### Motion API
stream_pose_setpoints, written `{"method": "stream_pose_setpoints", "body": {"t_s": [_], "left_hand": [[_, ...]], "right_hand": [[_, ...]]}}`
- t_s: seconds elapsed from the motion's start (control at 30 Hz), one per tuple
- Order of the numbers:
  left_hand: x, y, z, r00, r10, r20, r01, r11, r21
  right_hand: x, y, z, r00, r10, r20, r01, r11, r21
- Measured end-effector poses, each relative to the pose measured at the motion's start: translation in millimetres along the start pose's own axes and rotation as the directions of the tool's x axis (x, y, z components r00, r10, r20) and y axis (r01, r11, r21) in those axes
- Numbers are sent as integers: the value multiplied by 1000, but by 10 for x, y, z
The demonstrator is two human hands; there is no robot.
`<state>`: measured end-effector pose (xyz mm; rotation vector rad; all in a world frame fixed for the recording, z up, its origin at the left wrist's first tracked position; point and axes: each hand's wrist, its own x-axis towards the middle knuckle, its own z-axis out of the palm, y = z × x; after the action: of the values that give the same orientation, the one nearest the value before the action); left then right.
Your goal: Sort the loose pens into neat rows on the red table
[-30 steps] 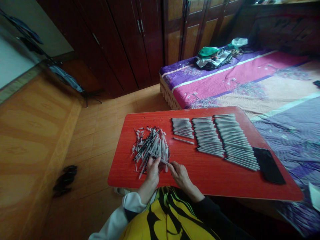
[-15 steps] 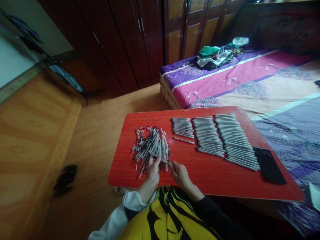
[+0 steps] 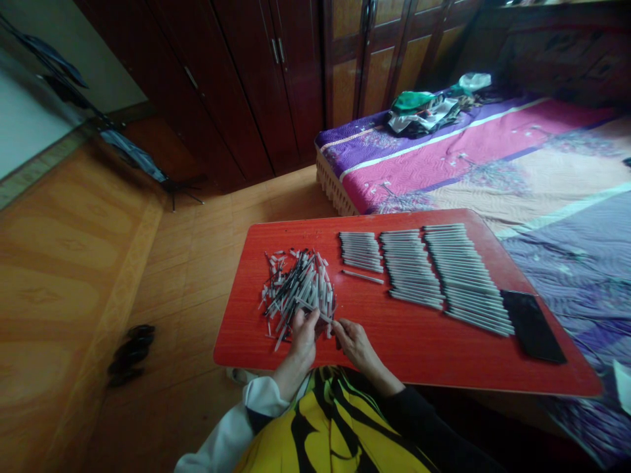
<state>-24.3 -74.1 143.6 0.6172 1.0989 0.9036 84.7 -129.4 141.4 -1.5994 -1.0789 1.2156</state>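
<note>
With my left hand [image 3: 302, 338] and right hand [image 3: 353, 338] I pinch one slim tube [image 3: 306, 305]; right of my grip, three pen rows [image 3: 411, 266] seem finished, while just ahead a loose heap [image 3: 302, 279] remains.

Seeing slim pale tube [image 3: 305, 304] slanting down rightward, below frame centre. Pen parts [image 3: 300, 279] lying jumbled near it, grey, white, black. Black-tipped pens [image 3: 410, 266] lying in three columns, right of centre.

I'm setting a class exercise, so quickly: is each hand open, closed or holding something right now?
Left hand: closed, holding a slim pale tube.
Right hand: closed, apparently pinching the same tube's right-hand end.
</note>
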Motion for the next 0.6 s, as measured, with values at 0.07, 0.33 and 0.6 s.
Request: {"method": "stream_pose_setpoints", "body": {"t_s": [0.07,0.33,0.6], "left_hand": [[12,-24,-8,999,36,1,-36,999,2],[85,37,-64,999,-9,-36,10,1000,11],[81,84,-177,884,-237,404,-90,762,642]], "right_hand": [[3,18,16,994,97,59,-104,988,117],[113,217,-83,904,426,43,-340,652,678],[193,464,-294,952,298,64,-204,467,860]]}}
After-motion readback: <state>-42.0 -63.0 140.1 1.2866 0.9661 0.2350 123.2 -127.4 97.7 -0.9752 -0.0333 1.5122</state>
